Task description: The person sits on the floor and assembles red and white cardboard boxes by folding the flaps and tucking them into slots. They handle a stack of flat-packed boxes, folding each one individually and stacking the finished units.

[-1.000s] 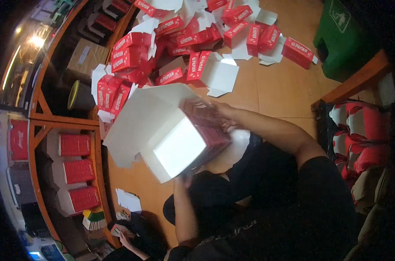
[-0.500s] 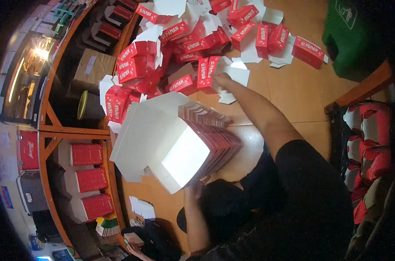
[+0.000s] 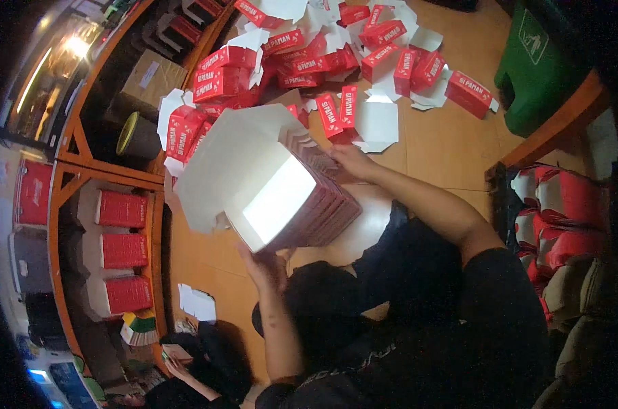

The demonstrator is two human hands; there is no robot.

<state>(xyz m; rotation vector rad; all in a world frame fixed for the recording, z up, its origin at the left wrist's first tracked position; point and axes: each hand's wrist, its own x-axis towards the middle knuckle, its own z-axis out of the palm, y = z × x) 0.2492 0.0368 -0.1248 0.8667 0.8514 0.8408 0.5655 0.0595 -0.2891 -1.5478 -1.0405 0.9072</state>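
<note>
A thick stack of nested red food boxes (image 3: pixel 322 218), white inside and with open lid flaps, tilts above the floor in front of me. My left hand (image 3: pixel 265 269) grips its near lower edge, the fingers partly hidden underneath. At the right far side of the stack, my right hand (image 3: pixel 353 162) has its fingers closed at the boxes' flaps; the fingertips are partly hidden. Just beyond that hand stands a folded red box (image 3: pixel 348 112) with a white lid flap spread out on the floor.
A loose heap of red boxes (image 3: pixel 309 65) covers the far floor. Wooden shelves (image 3: pixel 104 170) with more stacks run along the left. A green bin (image 3: pixel 537 75) stands at far right, near a wooden beam (image 3: pixel 561 123). Another person's hand (image 3: pixel 179 368) holds a small box at lower left.
My right hand has left the red box at the heap and come back to the stack's flaps. The stack has shifted slightly left and up, and my left hand moved with it.
</note>
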